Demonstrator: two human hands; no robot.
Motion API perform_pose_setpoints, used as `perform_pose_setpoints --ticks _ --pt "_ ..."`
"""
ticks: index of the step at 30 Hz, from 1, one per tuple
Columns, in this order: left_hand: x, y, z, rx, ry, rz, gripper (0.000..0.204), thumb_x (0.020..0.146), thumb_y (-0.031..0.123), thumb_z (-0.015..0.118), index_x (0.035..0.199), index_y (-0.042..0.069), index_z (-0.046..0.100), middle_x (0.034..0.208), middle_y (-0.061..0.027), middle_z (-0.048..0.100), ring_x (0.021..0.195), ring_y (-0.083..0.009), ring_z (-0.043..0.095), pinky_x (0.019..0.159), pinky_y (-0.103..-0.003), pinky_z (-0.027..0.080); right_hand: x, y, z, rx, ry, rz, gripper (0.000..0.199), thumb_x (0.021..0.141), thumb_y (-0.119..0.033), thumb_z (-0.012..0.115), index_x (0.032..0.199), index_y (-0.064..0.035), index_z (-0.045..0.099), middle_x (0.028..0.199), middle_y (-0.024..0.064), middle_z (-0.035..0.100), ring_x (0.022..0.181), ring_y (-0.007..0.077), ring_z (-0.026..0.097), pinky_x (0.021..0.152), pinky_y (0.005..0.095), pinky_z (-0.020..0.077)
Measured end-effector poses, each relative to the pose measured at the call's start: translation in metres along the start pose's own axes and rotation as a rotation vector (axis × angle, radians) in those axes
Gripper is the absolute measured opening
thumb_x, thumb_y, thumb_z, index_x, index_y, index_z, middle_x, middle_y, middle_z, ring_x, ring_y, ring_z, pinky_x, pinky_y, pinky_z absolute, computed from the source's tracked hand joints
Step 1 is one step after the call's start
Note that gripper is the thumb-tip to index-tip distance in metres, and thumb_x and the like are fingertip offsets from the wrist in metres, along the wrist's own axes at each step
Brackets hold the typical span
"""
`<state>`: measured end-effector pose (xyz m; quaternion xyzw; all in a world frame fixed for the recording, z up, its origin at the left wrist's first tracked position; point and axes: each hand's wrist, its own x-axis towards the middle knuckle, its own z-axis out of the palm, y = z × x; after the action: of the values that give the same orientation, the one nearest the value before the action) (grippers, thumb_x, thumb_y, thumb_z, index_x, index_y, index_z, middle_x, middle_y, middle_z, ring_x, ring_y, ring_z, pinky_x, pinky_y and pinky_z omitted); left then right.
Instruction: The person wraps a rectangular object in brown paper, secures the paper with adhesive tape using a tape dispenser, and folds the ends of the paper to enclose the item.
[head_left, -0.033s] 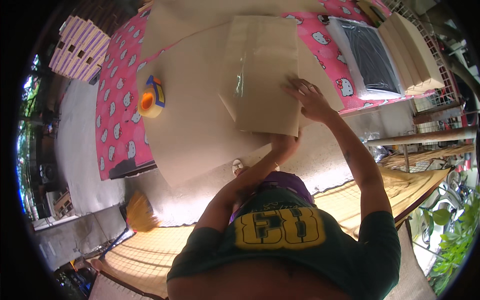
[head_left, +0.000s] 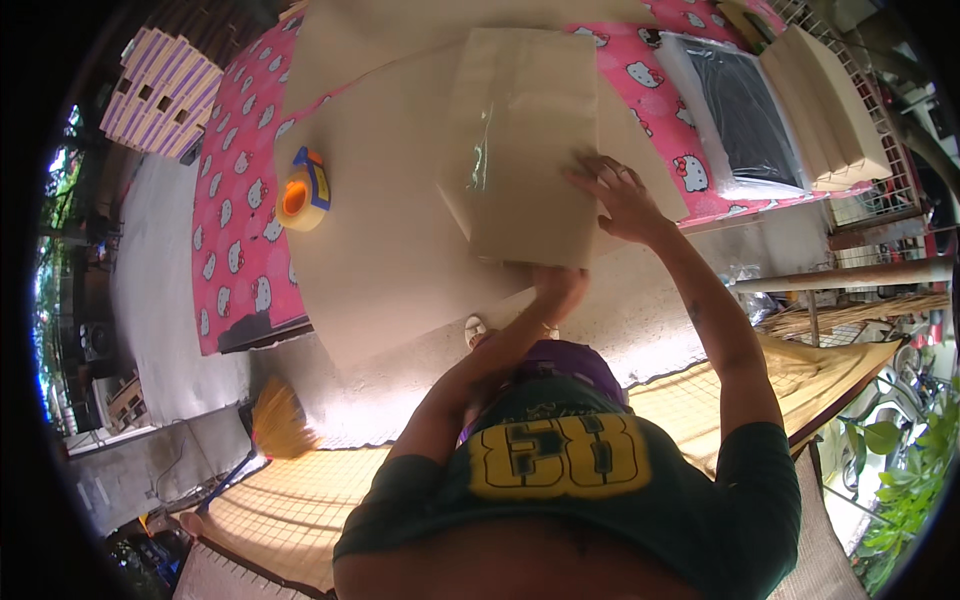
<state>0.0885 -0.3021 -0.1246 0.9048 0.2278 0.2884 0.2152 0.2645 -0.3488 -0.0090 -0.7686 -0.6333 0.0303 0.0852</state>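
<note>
A flat, folded brown paper package [head_left: 535,130] lies on a large sheet of brown paper [head_left: 385,240], with glossy clear tape running along its middle. My right hand [head_left: 622,202] rests on the package's right edge, fingers stretched out over its top. At the near edge, my left hand [head_left: 562,286] reaches up against the paper. Its fingertips go under or into that end, so their grip is hidden. A tape dispenser [head_left: 304,195] with a blue and orange handle and a roll of tape sits to the left on the sheet.
A pink patterned cloth [head_left: 232,225] covers the table under the paper. At the far right are a plastic-wrapped black flat item [head_left: 740,110] and stacked brown cardboard pieces [head_left: 825,110]. Boxes [head_left: 160,95] are piled at the far left. A broom [head_left: 280,425] stands near the table's left corner.
My left hand has drawn slightly back and left at the package's near edge, so more of it shows. The right hand stays in place.
</note>
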Motion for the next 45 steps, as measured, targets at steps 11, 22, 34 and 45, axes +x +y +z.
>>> perform_pose_setpoints --ticks 11,22,34,45 --pt "-0.042 -0.028 -0.034 -0.125 -0.019 -0.111 0.041 0.083 0.018 0.065 0.120 0.002 0.061 0.107 -0.0199 0.060 0.102 -0.0404 0.057 0.090 -0.052 0.044 0.004 0.012 0.061 0.024 0.374 0.108 0.079 0.066 -0.030 0.081 0.138 -0.0289 0.048 0.141 0.0012 0.044 0.131 0.0280 0.039 0.104 0.0484 0.0364" --pt "0.045 0.001 -0.026 0.150 -0.097 -0.066 0.045 0.092 0.026 0.060 0.126 -0.003 0.055 0.120 -0.0255 0.059 0.113 -0.0421 0.056 0.099 -0.052 0.043 0.010 0.009 0.078 0.189 0.410 0.203 0.084 0.068 -0.029 0.080 0.143 -0.0227 0.043 0.139 0.0086 0.044 0.130 0.0343 0.040 0.110 0.0501 0.0309" --pt "0.055 -0.033 -0.048 0.122 -0.231 0.144 0.030 0.096 0.020 0.055 0.115 0.000 0.064 0.107 -0.0214 0.066 0.100 -0.0378 0.064 0.091 -0.046 0.050 -0.013 -0.072 0.104 0.208 0.345 0.766 0.114 0.071 -0.057 0.075 0.150 0.0069 0.022 0.160 0.0209 0.019 0.152 0.0329 0.011 0.118 0.0612 0.0037" --pt "0.056 -0.091 -0.068 0.003 -0.262 0.457 0.027 0.086 0.005 0.067 0.113 0.002 0.067 0.109 -0.0169 0.067 0.103 -0.0338 0.065 0.090 -0.045 0.052 -0.048 -0.046 0.109 0.130 0.390 0.386 0.044 0.091 -0.037 0.061 0.130 -0.0178 0.060 0.145 0.0051 0.051 0.143 0.0287 0.035 0.111 0.0636 0.0238"
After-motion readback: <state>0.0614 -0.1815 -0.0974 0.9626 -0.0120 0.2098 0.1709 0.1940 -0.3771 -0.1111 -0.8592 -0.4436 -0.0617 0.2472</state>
